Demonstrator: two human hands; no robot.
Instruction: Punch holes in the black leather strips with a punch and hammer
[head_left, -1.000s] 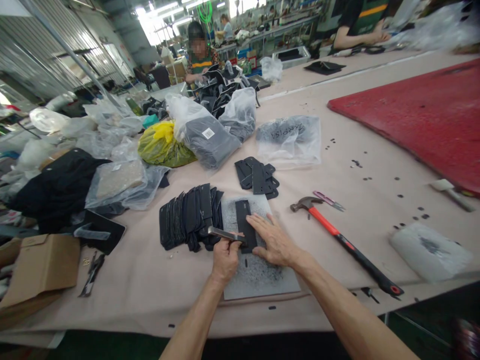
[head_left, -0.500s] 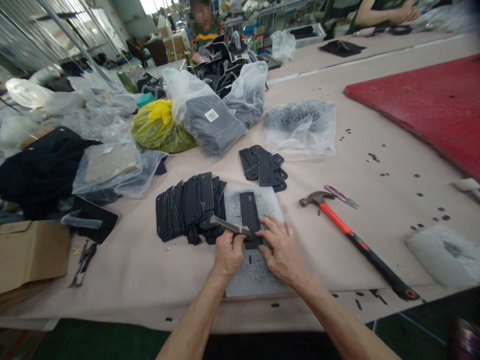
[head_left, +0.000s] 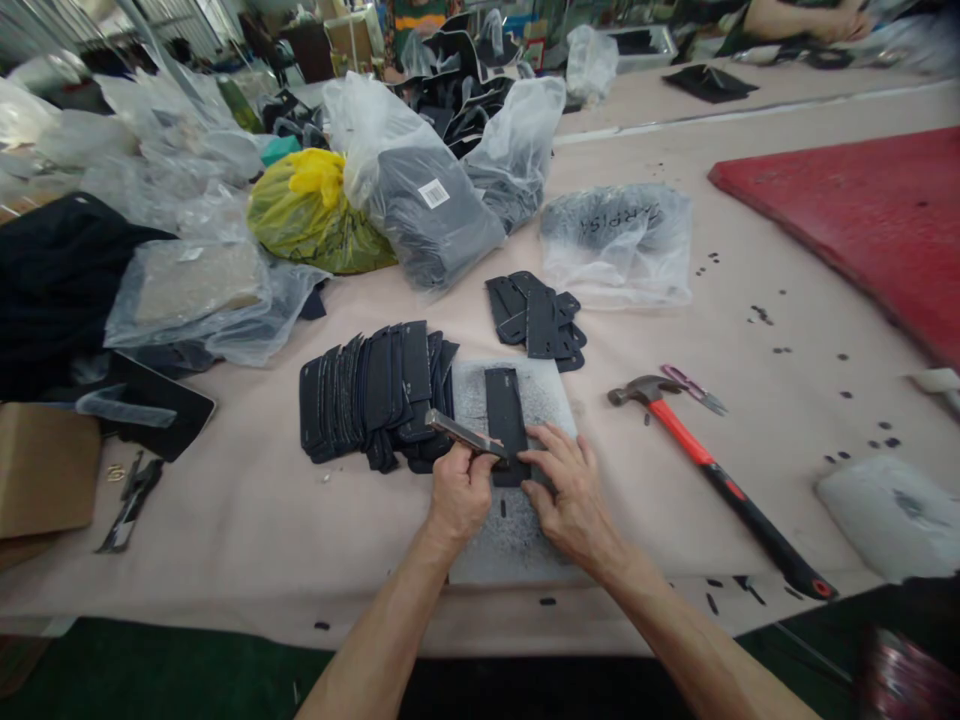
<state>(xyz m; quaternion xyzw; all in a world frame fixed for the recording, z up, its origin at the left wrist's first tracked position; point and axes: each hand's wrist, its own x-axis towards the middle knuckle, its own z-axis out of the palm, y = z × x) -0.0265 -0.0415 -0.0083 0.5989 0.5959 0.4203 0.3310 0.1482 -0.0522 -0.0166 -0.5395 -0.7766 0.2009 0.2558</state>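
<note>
My left hand (head_left: 463, 488) is closed around a metal punch (head_left: 457, 430), whose lower end meets a dark rectangular piece (head_left: 506, 410). That piece lies on a speckled pale board (head_left: 551, 385). Fingers spread, my right hand (head_left: 566, 490) rests at the piece's right edge, its fingertips on or beside it. A small dark slug lies on the board just below the piece. Left of the board stands a row of similar dark pieces (head_left: 367, 395). A smaller loose pile of them (head_left: 540, 320) lies behind the board.
To the right lie a claw hammer (head_left: 701, 460) with a red and black handle and pink thread snips (head_left: 694, 388). Plastic bags (head_left: 427, 200) and a yellow bag (head_left: 315, 215) crowd the back left. A red board (head_left: 862, 200) and a cardboard box (head_left: 49, 470) flank the table.
The camera view has shifted a little, so the scene sits slightly differently in the frame. Both hands keep the same hold over the dark piece.
</note>
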